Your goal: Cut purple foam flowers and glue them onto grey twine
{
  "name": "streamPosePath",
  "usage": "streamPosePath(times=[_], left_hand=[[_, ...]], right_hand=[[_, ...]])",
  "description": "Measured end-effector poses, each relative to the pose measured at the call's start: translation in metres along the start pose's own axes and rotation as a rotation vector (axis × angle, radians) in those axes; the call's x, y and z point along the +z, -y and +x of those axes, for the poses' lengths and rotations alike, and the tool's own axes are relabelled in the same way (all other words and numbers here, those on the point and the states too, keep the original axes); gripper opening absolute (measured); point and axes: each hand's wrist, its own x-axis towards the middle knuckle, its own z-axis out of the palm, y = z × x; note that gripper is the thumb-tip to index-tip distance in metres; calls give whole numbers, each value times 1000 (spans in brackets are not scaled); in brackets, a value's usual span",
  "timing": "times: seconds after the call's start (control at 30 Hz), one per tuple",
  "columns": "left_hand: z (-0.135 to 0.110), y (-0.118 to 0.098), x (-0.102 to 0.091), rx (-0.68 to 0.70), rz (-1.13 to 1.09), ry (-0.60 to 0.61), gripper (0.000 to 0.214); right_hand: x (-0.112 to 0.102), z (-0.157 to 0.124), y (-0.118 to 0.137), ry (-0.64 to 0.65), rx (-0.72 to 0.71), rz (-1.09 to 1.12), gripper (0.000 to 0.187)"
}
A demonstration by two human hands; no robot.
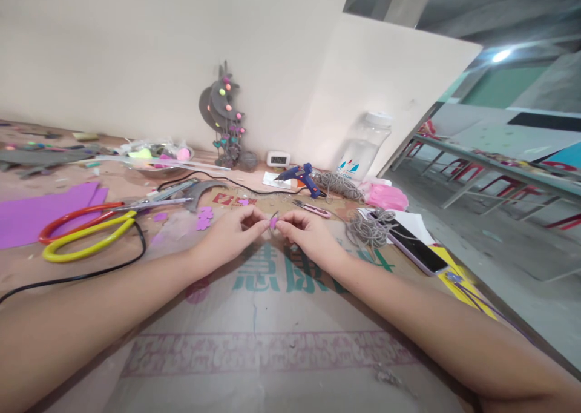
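My left hand (233, 231) and my right hand (308, 231) meet over a sheet of printed cardboard (272, 334), fingertips pinched together on a small purple foam piece (273, 221). Both hands are closed on it. More small purple foam cut-outs (204, 217) lie just left of my left hand. A grey moon-shaped ornament with coloured pom-poms (224, 113) stands against the wall behind.
Two pairs of scissors, red-handled and yellow-handled (86, 231), lie at left on a purple foam sheet (40, 210). A blue glue gun (302, 175), grey twine (367, 228), a phone (415, 249), small snips (313, 208), a plastic jar (365, 146) and a black cable (91, 274) surround the hands.
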Motion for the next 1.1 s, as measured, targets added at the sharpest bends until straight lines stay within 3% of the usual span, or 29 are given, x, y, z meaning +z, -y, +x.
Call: streamPosePath(times=[0.27,0.43,0.73,1.1], left_hand=[[-1,-1,0,8,17,2,24],[-1,-3,0,-7,-11,-36,26],[3,4,2,-25,-110,-46,22],[3,6,2,-28,-140,-51,20]], right_hand=[[0,0,1,17,-34,5,19],[-2,1,1,11,-73,25,34],[-6,3,-1,-186,-81,86,22],[-7,5,-2,-180,-138,86,22]])
